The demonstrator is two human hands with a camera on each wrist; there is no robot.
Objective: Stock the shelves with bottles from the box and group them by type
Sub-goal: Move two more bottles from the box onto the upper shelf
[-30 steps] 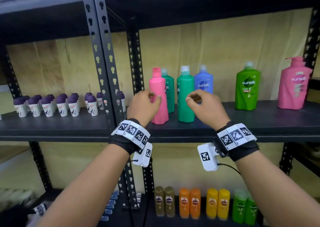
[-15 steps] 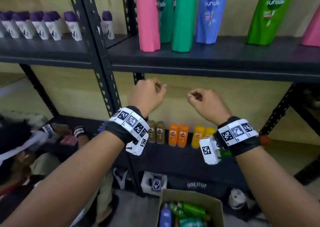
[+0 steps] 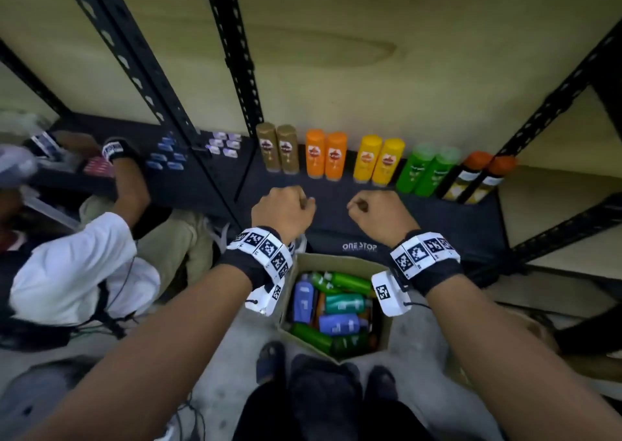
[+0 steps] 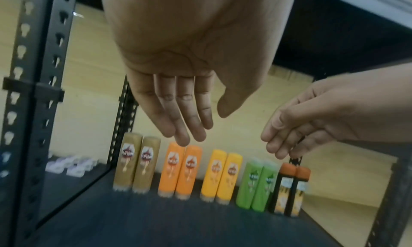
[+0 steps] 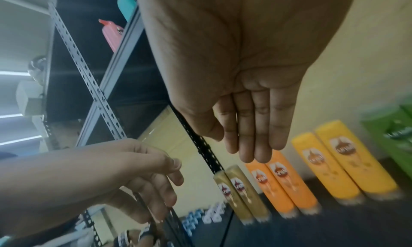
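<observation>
Presently both the left hand [image 3: 283,212] and right hand [image 3: 382,214] hang empty, fingers loosely relaxed, above the box [image 3: 340,261] of bottles [image 3: 339,324] near the feet. Recommend lifting same-coloured bottles together, gripping mid-body.

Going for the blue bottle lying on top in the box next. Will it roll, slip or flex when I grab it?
The blue bottle lies on its side across other bottles in the box, so it may shift as they settle. Its glossy plastic could be slippery; grip the body, not the cap. It looks rigid and probably full, so fairly heavy for its size. Both hands are empty.
</observation>
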